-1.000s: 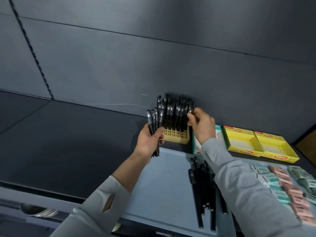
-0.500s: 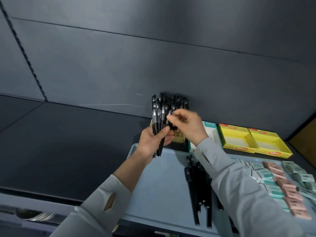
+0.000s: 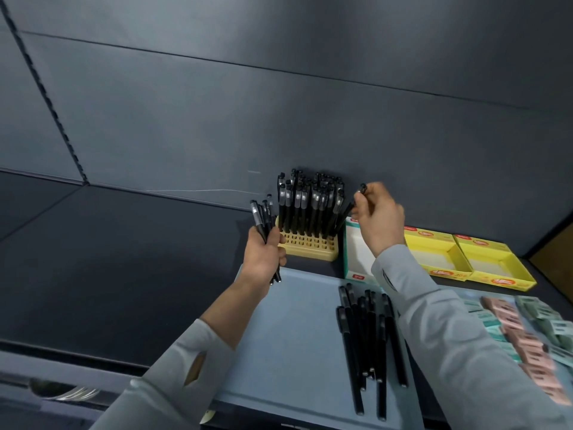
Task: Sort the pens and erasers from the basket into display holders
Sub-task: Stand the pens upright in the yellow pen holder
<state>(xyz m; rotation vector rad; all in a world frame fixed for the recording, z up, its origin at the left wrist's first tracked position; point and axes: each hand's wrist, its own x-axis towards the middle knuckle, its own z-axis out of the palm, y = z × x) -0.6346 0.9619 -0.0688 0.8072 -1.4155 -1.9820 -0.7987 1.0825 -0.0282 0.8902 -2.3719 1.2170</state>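
left hand: closed in a fist around a bundle of black pens; the barrels pass through the palm, caps fanned out above the fingers, tips sticking out below the heel of the hand; the knuckles touch the left end of the pen holder.
right hand: raised just right of the pen holder, thumb and fingers pinched shut on a single black pen; the cap shows above the fingers, the barrel slants down and left toward the holder's right edge; whether its tip is in a hole cannot be told.
pen holder: tan block with a grid of holes, standing on the dark shelf against the back panel; rear rows packed with upright black pens, front rows of holes bare.
teal box: open, white inside, just right of the pen holder, partly hidden by the right wrist.
yellow boxes: two open trays side by side, right of the teal box.
blue tray: in front of the shelf, under both forearms.
loose pens: a heap of black pens lying flat on the blue tray, below the right sleeve.
erasers: pink and green wrapped blocks in rows at the right end of the tray.
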